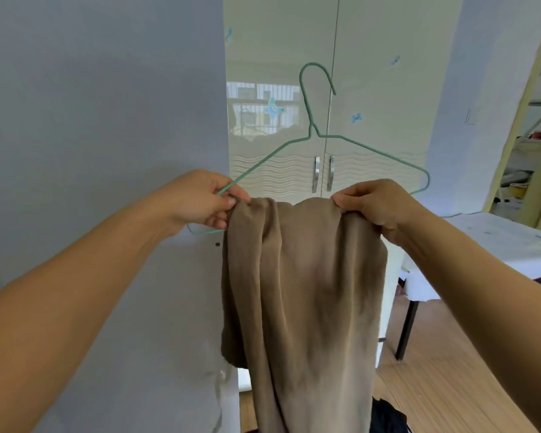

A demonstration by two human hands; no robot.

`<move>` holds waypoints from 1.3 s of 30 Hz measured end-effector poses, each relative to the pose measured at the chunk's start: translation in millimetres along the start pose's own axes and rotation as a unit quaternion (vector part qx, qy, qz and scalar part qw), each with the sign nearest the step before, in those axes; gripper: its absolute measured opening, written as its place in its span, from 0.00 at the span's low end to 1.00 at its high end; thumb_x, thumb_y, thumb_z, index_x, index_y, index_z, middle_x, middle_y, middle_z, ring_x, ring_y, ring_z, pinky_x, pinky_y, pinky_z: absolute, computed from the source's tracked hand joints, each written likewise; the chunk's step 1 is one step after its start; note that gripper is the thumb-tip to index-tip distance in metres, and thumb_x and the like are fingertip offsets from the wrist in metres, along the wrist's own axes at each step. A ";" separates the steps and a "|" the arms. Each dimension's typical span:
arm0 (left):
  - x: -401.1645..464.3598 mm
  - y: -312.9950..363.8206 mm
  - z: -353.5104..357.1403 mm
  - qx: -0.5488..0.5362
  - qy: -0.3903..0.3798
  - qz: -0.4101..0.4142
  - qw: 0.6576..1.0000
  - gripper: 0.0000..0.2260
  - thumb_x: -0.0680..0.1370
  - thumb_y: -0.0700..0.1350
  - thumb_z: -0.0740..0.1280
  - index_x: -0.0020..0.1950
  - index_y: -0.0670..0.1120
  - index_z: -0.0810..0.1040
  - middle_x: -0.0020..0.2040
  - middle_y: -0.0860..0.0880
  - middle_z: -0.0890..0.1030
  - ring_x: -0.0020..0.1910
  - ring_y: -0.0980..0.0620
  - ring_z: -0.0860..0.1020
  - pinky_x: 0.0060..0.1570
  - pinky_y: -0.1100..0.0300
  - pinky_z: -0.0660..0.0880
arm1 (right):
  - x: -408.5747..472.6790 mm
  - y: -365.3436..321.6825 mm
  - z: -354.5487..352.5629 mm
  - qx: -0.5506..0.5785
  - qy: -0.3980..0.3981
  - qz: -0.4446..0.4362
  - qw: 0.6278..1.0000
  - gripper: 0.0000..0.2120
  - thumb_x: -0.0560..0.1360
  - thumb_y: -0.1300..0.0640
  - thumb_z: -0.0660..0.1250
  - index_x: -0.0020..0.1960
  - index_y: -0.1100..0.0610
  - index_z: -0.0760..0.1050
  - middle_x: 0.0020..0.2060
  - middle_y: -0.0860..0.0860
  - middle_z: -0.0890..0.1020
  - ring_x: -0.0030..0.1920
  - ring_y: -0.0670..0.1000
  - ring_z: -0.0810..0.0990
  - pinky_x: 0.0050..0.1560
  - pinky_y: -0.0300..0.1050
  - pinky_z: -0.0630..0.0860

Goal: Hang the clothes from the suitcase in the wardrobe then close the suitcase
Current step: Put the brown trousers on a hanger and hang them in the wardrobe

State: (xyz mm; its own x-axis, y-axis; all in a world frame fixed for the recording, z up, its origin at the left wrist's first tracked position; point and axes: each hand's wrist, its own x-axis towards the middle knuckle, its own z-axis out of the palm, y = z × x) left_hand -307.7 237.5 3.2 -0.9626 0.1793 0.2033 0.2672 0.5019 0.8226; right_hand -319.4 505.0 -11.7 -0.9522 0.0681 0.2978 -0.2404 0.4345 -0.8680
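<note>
A thin green wire hanger (pixel 317 132) is held before the glossy cream wardrobe (pixel 372 89). Soft tan cloth (pixel 300 292) is draped over its bar, pinched there by left hand (pixel 197 201) and right hand (pixel 375 204).

Thin teal coated-wire hanger (pixel 317 132), smooth. Soft matt tan cloth (pixel 303 292), kinda fleecy, draped over it. Glossy cream wardrobe doors (pixel 372 89) with shiny ribbed metal handles (pixel 323 174). Wood-grain laminate floor (pixel 444 385), low sheen.

Left hand (pixel 200 201) and right hand (pixel 377 204) grip a tan garment (pixel 303 292) draped over a green wire hanger (pixel 317 135) before closed wardrobe doors (pixel 372 89).
</note>
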 end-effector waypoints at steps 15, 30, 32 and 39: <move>-25.0 10.1 -4.1 0.111 0.113 0.031 0.987 0.11 0.83 0.46 0.52 0.53 0.50 0.75 0.32 0.48 0.84 0.25 0.46 0.79 0.39 0.58 0.72 | -5.0 0.2 -11.5 -0.620 0.138 0.007 0.772 0.16 0.80 0.51 0.54 0.60 0.53 0.76 0.57 0.55 0.76 0.59 0.59 0.73 0.54 0.48 0.67; -43.2 23.6 13.2 0.125 0.065 0.053 0.989 0.10 0.83 0.46 0.55 0.58 0.50 0.74 0.32 0.48 0.83 0.28 0.48 0.82 0.40 0.56 0.77 | -34.5 -38.7 46.0 -0.287 -0.091 -0.207 0.931 0.13 0.77 0.56 0.63 0.40 0.62 0.79 0.40 0.54 0.80 0.45 0.54 0.78 0.43 0.42 0.67; -43.8 24.6 26.0 0.117 0.026 0.063 0.991 0.11 0.83 0.46 0.53 0.60 0.52 0.73 0.33 0.47 0.84 0.29 0.47 0.83 0.43 0.54 0.77 | -35.8 -47.7 63.1 -0.320 0.000 -0.264 0.910 0.13 0.78 0.56 0.62 0.37 0.60 0.77 0.41 0.56 0.79 0.46 0.57 0.77 0.44 0.45 0.66; -39.0 10.4 18.6 -0.033 0.078 0.018 0.996 0.13 0.83 0.46 0.56 0.65 0.52 0.73 0.39 0.41 0.82 0.31 0.52 0.78 0.32 0.66 0.75 | -32.5 -40.8 46.3 0.079 -0.120 -0.155 0.977 0.07 0.79 0.60 0.63 0.53 0.57 0.79 0.48 0.50 0.82 0.47 0.43 0.80 0.52 0.34 0.74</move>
State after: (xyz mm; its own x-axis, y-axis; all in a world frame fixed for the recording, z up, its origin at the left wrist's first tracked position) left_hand -266.6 251.5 -6.1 -0.9490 0.0592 0.3097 0.3034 0.4393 0.8456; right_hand -287.4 443.5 -4.3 -0.8409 -0.2653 0.4717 -0.5331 0.2554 -0.8066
